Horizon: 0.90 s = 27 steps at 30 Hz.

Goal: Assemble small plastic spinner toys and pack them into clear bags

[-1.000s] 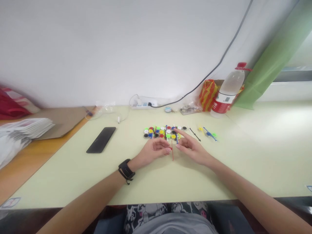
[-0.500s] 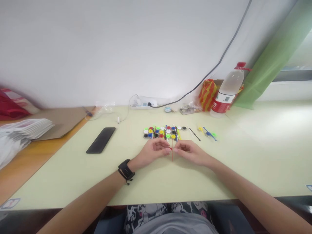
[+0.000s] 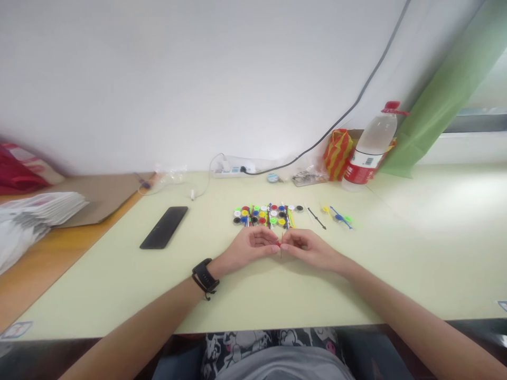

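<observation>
My left hand (image 3: 257,244) is closed in a pinch, thumb against fingertips, on a small red piece (image 3: 278,244) that the fingers mostly cover. Touching it from the other side, my right hand (image 3: 307,246) pinches a thin red stick (image 3: 281,253), which stands crosswise between the two hands. Just beyond the fingers lie rows of small round discs (image 3: 262,214) in several colours, with thin sticks among them. A black arrow-shaped stick (image 3: 317,218) rests to their right. Farther right, a blue arrow-shaped stick (image 3: 340,217) lies with yellow and green discs around it.
On the left of the table (image 3: 317,301) lies a black phone (image 3: 164,228). Along the wall are a white power strip (image 3: 233,169) with cables, a flat packet (image 3: 309,177), a striped bag (image 3: 338,150) and a large water bottle (image 3: 370,148). Papers (image 3: 59,208) sit far left.
Both hands have shifted very slightly, and their fingertips are closer together. The thin red stick now shows shorter, and the red piece sits deeper between the fingers.
</observation>
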Available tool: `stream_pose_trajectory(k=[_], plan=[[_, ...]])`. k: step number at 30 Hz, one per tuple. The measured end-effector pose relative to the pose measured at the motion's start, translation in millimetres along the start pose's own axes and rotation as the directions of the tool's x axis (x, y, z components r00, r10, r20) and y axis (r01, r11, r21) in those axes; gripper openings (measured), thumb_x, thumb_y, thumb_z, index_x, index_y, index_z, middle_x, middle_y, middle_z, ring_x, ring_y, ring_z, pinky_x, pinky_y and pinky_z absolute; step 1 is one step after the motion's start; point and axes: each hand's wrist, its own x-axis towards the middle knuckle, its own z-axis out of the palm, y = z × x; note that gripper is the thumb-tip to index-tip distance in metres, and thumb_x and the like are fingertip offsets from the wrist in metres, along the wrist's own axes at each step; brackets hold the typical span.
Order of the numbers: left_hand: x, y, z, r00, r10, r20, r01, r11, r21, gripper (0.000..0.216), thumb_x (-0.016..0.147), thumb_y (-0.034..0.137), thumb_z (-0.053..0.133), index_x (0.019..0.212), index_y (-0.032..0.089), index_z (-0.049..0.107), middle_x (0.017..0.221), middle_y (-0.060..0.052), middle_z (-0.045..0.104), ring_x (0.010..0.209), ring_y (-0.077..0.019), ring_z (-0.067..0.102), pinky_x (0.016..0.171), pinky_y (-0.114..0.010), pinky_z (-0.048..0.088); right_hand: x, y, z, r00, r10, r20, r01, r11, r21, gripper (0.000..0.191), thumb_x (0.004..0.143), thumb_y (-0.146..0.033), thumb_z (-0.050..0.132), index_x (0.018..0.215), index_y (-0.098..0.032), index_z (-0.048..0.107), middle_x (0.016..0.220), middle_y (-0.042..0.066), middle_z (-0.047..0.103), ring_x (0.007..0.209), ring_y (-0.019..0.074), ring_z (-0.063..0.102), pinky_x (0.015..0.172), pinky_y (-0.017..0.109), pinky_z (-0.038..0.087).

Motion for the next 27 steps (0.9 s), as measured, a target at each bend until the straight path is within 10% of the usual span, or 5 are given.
stream_pose_trajectory(k=[15,20,27], plan=[[-2.1,1.1,3.5,1.0,0.029,0.0,-0.029,0.996,0.088,0.031,0.08,0.036,0.085,0.098,0.016,0.069,0.1,-0.009,0.073,0.093,-0.0196,0.071,0.088,-0.034,0.057,-3.8,-6.0,-1.2,0.994,0.045,0.099,-0.036,0.995,-0.096,0.034,0.096,-0.036,0.055,0.068,-0.02,0.048,0.059,-0.004,0.049,0.055,0.0112,0.039,0.052,0.026,0.029],[1.5,-0.2,-0.3,0.977,0.097,-0.19,-0.047,0.967,0.249,0.025,0.088,0.041,0.075,0.095,0.018,0.069,0.1,-0.007,0.071,0.09,-0.0179,0.067,0.081,-0.031,0.054,-10.5,2.1,-27.0,0.977,0.121,0.174,-0.06,0.945,-0.322,0.034,0.086,-0.023,0.058,0.058,-0.02,0.039,0.056,-0.006,0.032,0.054,0.0099,0.029,0.052,0.027,0.022],[2.1,-3.3,-1.9,0.988,0.084,-0.132,-0.041,0.954,0.297,0.023,0.091,0.04,0.072,0.09,0.017,0.069,0.092,-0.005,0.07,0.082,-0.0158,0.063,0.077,-0.028,0.05,-23.5,13.3,-83.4,0.934,0.356,0.04,-0.283,0.802,-0.526,0.036,0.083,-0.031,0.061,0.054,-0.02,0.043,0.052,-0.002,0.048,0.051,0.0123,0.039,0.051,0.029,0.027]])
